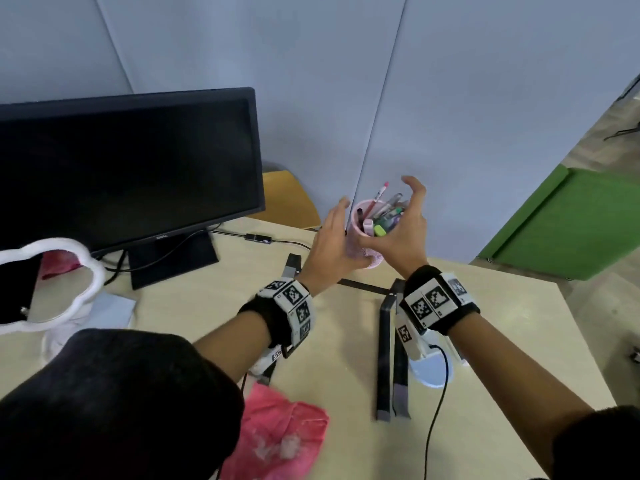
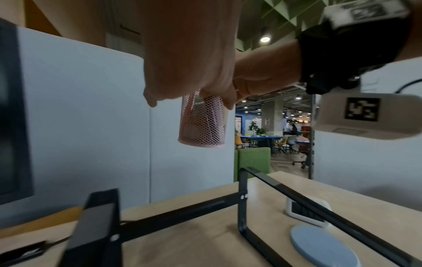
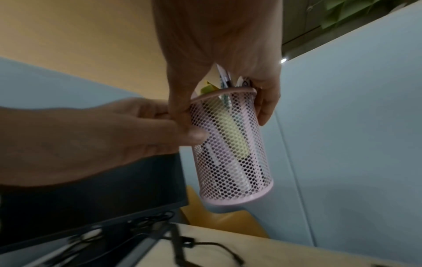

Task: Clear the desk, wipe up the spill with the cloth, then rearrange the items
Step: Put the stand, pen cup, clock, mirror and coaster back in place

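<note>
A pink mesh pen holder full of pens and highlighters hangs in the air above the back of the desk. My left hand grips its left side, thumb pressed on the mesh. My right hand holds the rim from the right, thumb and fingers spanning the top. The left wrist view shows the holder clear of the desk. A crumpled pink cloth lies at the desk's near edge.
A black monitor stands at the left, with a white-framed mirror and a pale pad before it. A black metal stand lies on the desk beside a blue coaster and a white clock. Grey partitions close the back.
</note>
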Motion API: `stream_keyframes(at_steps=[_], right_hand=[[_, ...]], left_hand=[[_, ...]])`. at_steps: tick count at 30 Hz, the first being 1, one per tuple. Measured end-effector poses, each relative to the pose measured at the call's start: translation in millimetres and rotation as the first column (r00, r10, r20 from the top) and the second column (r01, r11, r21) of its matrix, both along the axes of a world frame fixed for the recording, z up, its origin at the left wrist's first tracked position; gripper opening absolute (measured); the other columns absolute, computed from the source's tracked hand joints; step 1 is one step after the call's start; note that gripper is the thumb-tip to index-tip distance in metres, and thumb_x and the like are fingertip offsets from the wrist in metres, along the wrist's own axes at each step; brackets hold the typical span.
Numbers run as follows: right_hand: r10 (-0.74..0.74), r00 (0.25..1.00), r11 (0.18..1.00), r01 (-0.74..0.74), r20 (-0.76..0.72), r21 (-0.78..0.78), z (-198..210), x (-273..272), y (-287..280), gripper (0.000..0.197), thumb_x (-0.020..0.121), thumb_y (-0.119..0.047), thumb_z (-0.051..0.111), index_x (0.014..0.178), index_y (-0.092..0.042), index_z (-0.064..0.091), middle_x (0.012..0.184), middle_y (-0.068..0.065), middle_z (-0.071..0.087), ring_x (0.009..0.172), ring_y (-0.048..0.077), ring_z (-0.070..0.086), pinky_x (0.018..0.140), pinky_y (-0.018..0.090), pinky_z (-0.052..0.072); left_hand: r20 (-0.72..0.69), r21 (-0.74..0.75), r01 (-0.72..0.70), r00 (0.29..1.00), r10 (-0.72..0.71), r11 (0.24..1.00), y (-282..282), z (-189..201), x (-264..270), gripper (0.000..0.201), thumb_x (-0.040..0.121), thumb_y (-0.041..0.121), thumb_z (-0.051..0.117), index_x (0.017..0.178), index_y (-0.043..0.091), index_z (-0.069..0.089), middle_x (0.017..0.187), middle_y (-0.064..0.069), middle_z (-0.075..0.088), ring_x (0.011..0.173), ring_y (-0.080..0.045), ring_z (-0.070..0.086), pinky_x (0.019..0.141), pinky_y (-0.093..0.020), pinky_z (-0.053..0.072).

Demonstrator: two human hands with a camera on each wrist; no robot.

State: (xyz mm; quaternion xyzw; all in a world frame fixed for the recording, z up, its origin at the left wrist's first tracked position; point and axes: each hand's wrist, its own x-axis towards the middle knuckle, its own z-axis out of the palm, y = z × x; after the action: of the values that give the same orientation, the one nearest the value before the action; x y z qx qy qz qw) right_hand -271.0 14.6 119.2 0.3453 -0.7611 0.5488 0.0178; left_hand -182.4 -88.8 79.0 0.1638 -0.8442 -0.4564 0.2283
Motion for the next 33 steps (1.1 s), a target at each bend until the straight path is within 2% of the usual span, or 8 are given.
stream_keyframes(at_steps=[3,7,11,13,17,24,29,33], right_hand=[[0.114,0.990,0.993,-0.112,0.077,-0.031,-3,35,-28,0.105,0.047,-0.013,0.088,0.131,-0.027,0.027,0.095,0.008,0.064,0.081,0.015,0.068,0.068,0.012,0.052],[0.264,0.946,0.965,-0.260,0.186,-0.045,-10,70,-60,0.107,0.049,-0.018,0.088,0.133,-0.034,0.024,0.110,0.015,0.064,0.093,0.024,0.069,0.085,0.044,0.057],[0.372,0.902,0.919,-0.391,0.220,0.044,-10,89,-78,0.112,0.053,-0.019,0.090,0.139,-0.030,0.018,0.128,0.015,0.054,0.110,0.023,0.062,0.097,0.042,0.050],[0.379,0.904,0.902,-0.408,0.196,0.138,-13,90,-82,0.115,0.055,-0.022,0.090,0.142,-0.026,0.016,0.144,0.011,0.039,0.129,0.022,0.044,0.108,0.037,0.038],[0.293,0.940,0.862,-0.338,0.172,0.379,-32,87,-80,0.102,0.063,-0.016,0.084,0.143,-0.018,0.020,0.148,0.007,0.031,0.135,0.021,0.032,0.108,0.030,0.030],[0.149,0.988,0.644,-0.123,0.034,0.755,-96,70,-69,0.092,0.076,-0.025,0.073,0.146,-0.008,0.016,0.152,0.008,0.023,0.142,0.026,0.020,0.118,0.046,0.015],[0.124,0.991,0.432,-0.014,-0.044,0.902,-131,61,-49,0.099,0.082,-0.033,0.067,0.149,-0.008,-0.001,0.158,0.008,0.003,0.146,0.027,0.000,0.117,0.048,0.002],[0.119,0.991,0.324,0.019,-0.061,0.946,-151,60,-39,0.102,0.084,-0.037,0.064,0.148,-0.007,-0.008,0.159,0.007,-0.006,0.147,0.027,-0.004,0.117,0.049,0.000]], left_hand=[[-0.062,0.117,-0.069,0.995,0.076,0.991,-27,-7,18,0.097,0.055,0.027,0.085,0.138,0.023,0.034,0.130,-0.002,0.053,0.120,-0.016,0.054,0.104,-0.042,0.046],[-0.156,0.161,-0.145,0.973,0.170,0.976,-53,-16,50,0.074,0.062,0.029,0.082,0.123,0.042,0.043,0.121,0.002,0.059,0.111,-0.014,0.061,0.097,-0.042,0.051],[-0.176,0.151,-0.231,0.950,0.257,0.961,-79,-28,81,0.081,0.057,0.042,0.085,0.126,0.032,0.045,0.119,0.006,0.062,0.109,-0.010,0.062,0.095,-0.035,0.053],[-0.176,0.139,-0.298,0.931,0.320,0.944,-92,-35,95,0.073,0.056,0.039,0.087,0.116,0.043,0.046,0.110,0.015,0.062,0.103,-0.004,0.063,0.092,-0.023,0.052],[-0.124,0.099,-0.426,0.891,0.436,0.899,-123,-52,125,0.060,0.058,0.032,0.087,0.104,0.042,0.051,0.098,0.015,0.064,0.092,0.000,0.063,0.084,-0.016,0.052],[0.084,0.145,-0.500,0.866,0.493,0.854,-160,-100,163,0.056,0.059,0.027,0.087,0.105,0.020,0.056,0.092,0.011,0.067,0.082,0.004,0.063,0.064,-0.002,0.045],[0.191,0.178,-0.570,0.820,0.539,0.802,-172,-141,177,0.087,0.050,0.042,0.085,0.124,0.017,0.047,0.108,0.004,0.067,0.097,-0.016,0.065,0.085,-0.034,0.055],[0.194,0.217,-0.610,0.792,0.578,0.762,-175,-153,178,0.083,0.055,0.034,0.086,0.126,0.023,0.046,0.109,0.005,0.067,0.098,-0.015,0.063,0.086,-0.033,0.053]])
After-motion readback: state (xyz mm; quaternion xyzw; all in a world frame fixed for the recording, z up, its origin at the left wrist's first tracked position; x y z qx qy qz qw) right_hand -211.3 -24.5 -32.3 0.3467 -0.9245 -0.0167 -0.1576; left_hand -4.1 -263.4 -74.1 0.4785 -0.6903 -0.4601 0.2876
